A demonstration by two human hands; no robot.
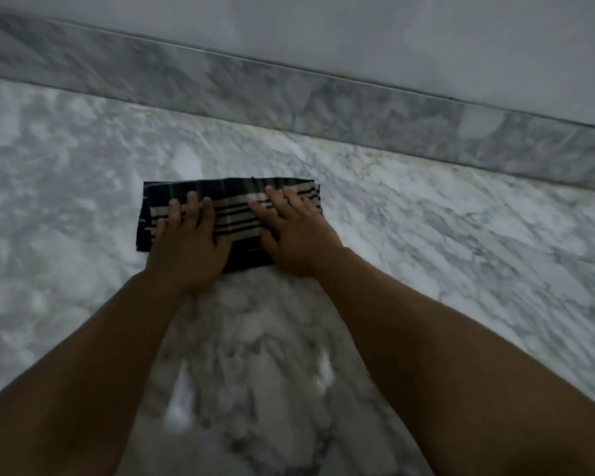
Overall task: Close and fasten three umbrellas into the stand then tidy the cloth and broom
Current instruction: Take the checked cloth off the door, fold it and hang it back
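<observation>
A dark cloth [236, 214] with pale beige stripes lies folded into a rectangle on the marble floor, a short way from the wall. My left hand [186, 247] rests flat on its left half, fingers spread. My right hand [294, 231] presses flat on its right half, fingers also apart and pointing toward the wall. Neither hand grips the fabric; both palms lie on top of it. No umbrellas, stand or broom show in the head view.
White and grey marble floor [426, 235] stretches all around the cloth. A grey marble skirting [323, 97] runs diagonally along the foot of a pale wall [392, 36] just beyond the cloth.
</observation>
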